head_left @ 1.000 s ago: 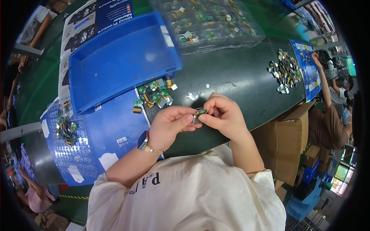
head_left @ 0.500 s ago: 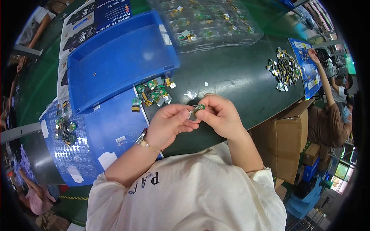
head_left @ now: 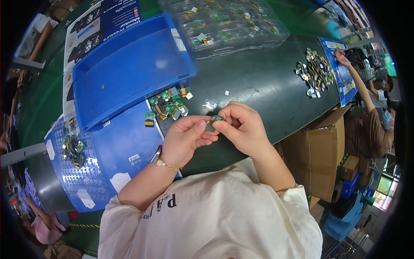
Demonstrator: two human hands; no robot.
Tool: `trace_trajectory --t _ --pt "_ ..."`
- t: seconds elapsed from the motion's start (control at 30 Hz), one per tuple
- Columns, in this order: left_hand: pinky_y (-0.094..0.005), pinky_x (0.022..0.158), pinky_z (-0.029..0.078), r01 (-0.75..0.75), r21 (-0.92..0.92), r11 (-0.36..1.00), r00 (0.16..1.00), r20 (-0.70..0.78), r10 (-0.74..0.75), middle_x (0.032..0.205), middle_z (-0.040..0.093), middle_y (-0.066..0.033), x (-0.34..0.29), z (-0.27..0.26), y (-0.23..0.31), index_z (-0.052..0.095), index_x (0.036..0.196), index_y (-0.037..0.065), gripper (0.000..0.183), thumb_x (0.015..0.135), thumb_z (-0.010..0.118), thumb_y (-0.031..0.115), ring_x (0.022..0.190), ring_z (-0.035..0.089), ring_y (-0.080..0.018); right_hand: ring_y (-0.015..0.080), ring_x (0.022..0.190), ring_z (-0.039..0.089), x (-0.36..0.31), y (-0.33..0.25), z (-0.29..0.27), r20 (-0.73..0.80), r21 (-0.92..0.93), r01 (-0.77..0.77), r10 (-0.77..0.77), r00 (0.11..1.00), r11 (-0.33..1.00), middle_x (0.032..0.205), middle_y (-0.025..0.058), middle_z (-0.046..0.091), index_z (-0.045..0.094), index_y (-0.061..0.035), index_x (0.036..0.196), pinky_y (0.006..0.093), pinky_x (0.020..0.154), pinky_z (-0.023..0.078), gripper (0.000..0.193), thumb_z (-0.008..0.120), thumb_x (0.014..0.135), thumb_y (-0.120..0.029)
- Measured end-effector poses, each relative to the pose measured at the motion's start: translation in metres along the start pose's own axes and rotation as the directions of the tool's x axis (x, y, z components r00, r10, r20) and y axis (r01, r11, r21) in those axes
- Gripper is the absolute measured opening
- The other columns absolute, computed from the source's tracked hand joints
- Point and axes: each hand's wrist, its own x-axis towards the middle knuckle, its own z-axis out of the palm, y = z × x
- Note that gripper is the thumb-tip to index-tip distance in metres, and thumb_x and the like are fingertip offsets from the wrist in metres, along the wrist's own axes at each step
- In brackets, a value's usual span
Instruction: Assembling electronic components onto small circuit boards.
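Observation:
Between the fingertips of both hands is a small green circuit board (head_left: 217,118), held over the dark green tabletop. My left hand (head_left: 188,134) pinches its left edge with thumb and forefinger, the other fingers curled beneath. On the opposite side my right hand (head_left: 243,126) grips the board between thumb and bent forefinger. Just left of the hands lies a loose heap of similar circuit boards (head_left: 169,103), some with silver and black-and-yellow parts. Beyond my fingers, a scrap of clear film (head_left: 210,105) and a small white square (head_left: 227,93) rest on the table.
A blue plastic tray (head_left: 129,73) stands behind the heap, and stacked clear trays of boards (head_left: 233,26) sit farther back. At left, more boards lie on a clear blister tray (head_left: 84,177). Another pile (head_left: 317,73) is far right, near a co-worker's arm (head_left: 360,84). A cardboard box (head_left: 317,159) stands below.
The board has turned between my fingers, and its grey flat part no longer shows below it. Both hands stay close together; the whole view has shifted slightly.

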Motion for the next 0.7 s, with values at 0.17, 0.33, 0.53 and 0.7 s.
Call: trace_trajectory --t 0.17,0.33,0.53,0.7 --pt "-0.0270 0.069 0.055 -0.012 -0.034 0.999 1.000 0.006 0.012 0.093 0.066 -0.0128 0.0008 -0.0007 -0.0020 0.057 0.110 0.002 0.025 0.095 0.047 0.021 0.079 0.067 -0.0196 0.0053 0.056 0.037 0.0000 0.0011 0.0001 -0.017 -0.024 0.033 -0.033 0.999 0.999 0.067 -0.0019 0.045 0.057 -0.0029 0.072 0.0212 0.049 0.030 0.014 0.069 0.076 -0.007" --pt "-0.0266 0.069 0.055 -0.001 -0.044 0.999 1.000 -0.011 0.001 0.091 0.066 -0.0116 0.0013 -0.0009 -0.0025 0.057 0.109 0.003 0.025 0.096 0.047 0.021 0.079 0.066 -0.0187 0.0079 0.056 0.037 0.0008 0.0009 0.0017 -0.044 -0.062 0.044 -0.047 0.998 0.997 0.064 -0.0011 0.043 0.056 -0.0032 0.071 0.0237 0.050 0.031 0.015 0.070 0.074 -0.007" --pt "-0.0245 0.069 0.054 0.013 -0.080 0.997 1.000 -0.015 -0.015 0.092 0.067 -0.0111 0.0016 -0.0008 -0.0013 0.058 0.109 0.004 0.025 0.094 0.051 0.022 0.080 0.066 -0.0166 0.0108 0.057 0.039 0.0020 0.0001 0.0035 -0.069 -0.088 0.058 -0.065 0.996 0.994 0.060 -0.0003 0.042 0.056 -0.0035 0.070 0.0258 0.051 0.033 0.016 0.071 0.072 -0.006" --pt "-0.0243 0.069 0.054 0.022 -0.093 0.995 0.999 -0.022 -0.024 0.090 0.067 -0.0095 0.0014 0.0001 -0.0007 0.058 0.108 0.004 0.024 0.094 0.051 0.022 0.080 0.066 -0.0162 0.0114 0.057 0.040 0.0022 0.0011 0.0050 -0.084 -0.102 0.071 -0.080 0.993 0.992 0.060 -0.0001 0.042 0.056 -0.0037 0.070 0.0261 0.051 0.034 0.016 0.072 0.072 -0.006"
